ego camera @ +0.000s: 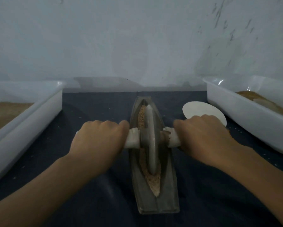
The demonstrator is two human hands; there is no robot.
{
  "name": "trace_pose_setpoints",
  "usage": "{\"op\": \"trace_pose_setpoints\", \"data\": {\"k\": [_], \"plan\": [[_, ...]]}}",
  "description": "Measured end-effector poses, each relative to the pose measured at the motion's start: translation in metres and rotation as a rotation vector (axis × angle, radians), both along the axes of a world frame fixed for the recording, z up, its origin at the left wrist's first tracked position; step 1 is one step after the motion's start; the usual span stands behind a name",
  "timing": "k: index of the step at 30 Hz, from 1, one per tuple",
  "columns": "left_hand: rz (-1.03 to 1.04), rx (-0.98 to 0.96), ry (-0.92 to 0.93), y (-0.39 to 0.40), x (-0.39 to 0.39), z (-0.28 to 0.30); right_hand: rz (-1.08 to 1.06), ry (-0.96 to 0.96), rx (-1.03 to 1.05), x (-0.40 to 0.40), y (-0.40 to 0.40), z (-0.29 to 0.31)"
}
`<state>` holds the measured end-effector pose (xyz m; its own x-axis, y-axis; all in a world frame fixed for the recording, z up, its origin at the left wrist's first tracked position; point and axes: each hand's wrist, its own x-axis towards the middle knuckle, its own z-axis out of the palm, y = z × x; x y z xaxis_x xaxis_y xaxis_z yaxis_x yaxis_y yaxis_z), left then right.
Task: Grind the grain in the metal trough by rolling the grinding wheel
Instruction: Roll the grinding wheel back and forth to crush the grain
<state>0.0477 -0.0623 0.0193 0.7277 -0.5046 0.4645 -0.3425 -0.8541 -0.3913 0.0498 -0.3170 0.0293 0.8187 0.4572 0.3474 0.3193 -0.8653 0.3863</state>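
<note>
A boat-shaped metal trough (pixel 167 190) lies lengthwise on the dark table, pointing away from me. A grey grinding wheel (pixel 149 136) stands upright in its groove, about mid-length. Brown grain (pixel 141 117) shows in the groove beyond the wheel, and finer ground grain (pixel 151 179) lies nearer me. The wheel's axle handles are wrapped in white cloth. My left hand (pixel 98 140) grips the left handle and my right hand (pixel 203 136) grips the right handle, both knuckles up.
A white plastic tub (pixel 44 112) holding brown grain stands at the left. Another white tub (pixel 245 108) with brown material stands at the right. A white round disc (pixel 201 108) lies between the trough and the right tub. A pale wall rises behind the table.
</note>
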Motion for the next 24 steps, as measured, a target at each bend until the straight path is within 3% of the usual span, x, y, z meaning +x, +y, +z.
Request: {"op": "trace_pose_setpoints", "data": {"k": [10, 14, 19, 24], "plan": [[0.129, -0.176, -0.051, -0.013, 0.078, -0.011, -0.105, -0.084, 0.057, 0.078, 0.023, 0.002], [0.149, -0.164, -0.065, -0.012, 0.074, -0.011, -0.085, -0.100, 0.037, 0.076, 0.022, 0.003], [0.041, -0.129, 0.040, -0.006, 0.046, -0.003, 0.007, 0.075, 0.100, 0.048, 0.007, 0.005], [-0.092, -0.060, 0.101, -0.003, 0.025, -0.001, 0.163, 0.111, 0.086, 0.031, 0.008, 0.007]]}}
